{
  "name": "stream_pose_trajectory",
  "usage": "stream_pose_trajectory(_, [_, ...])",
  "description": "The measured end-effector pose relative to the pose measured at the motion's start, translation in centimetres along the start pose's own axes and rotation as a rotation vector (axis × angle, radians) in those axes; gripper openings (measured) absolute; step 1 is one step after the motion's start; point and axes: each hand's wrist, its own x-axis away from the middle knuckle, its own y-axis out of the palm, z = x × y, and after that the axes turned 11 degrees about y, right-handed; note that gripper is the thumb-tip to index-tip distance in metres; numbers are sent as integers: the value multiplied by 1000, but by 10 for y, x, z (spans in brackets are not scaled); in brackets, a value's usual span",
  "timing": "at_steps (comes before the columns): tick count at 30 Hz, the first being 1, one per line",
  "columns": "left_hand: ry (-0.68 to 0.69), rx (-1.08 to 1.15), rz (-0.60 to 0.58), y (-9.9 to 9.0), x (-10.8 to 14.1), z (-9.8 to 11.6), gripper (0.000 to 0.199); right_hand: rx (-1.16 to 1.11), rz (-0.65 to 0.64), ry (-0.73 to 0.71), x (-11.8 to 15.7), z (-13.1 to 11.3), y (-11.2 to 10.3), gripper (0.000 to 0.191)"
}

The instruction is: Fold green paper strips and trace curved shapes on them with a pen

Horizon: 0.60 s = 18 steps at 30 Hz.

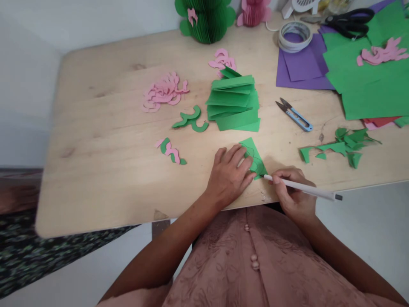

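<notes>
R grip (pixel 295 198) is closed round a white pen (pixel 313 189), thumb & fingers pinching it nr the writing end, tip down at the near R corner of a small green paper piece (pixel 256 151). That piece lies on the pale wood worktop (pixel 105 170) nr the front edge, btwn both grips, w/ dark curved lines drawn on it. L grip (pixel 229 174) is spread palm down, fingertips on the L side of the piece (part of it is hidden under them), not closed round anything.

Just beyond: a loose stack of green paper rectangles (pixel 233 100), fanned a bit. L of it, a heap of pink wavy cut-outs (pixel 162 91), some green wavy cut-outs (pixel 191 119) & a pink-and-green cluster (pixel 172 151).

To the R: blue-handled thread snips (pixel 298 118), blades pointing far L, & green paper scraps (pixel 345 147). Far R: big green sheets (pixel 367 102) w/ a small pink pile (pixel 381 53) on top, purple sheets (pixel 302 66), white tape rolls (pixel 295 46) at their far L corner, & black-handled scissors (pixel 348 23).

At the back edge: a green honeycomb paper figure (pixel 209 23), w/ a pink honeycomb paper figure (pixel 253 15) beside it
</notes>
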Motion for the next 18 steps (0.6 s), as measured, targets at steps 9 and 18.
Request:
stream_pose_trajectory(9, [6,-5,11,1,1,0,29,-2,4,-32,0,-1,0,8])
stream_pose_trajectory(18, [2,-4,8,1,1,0,30,1,13,-15,1,1,0,9])
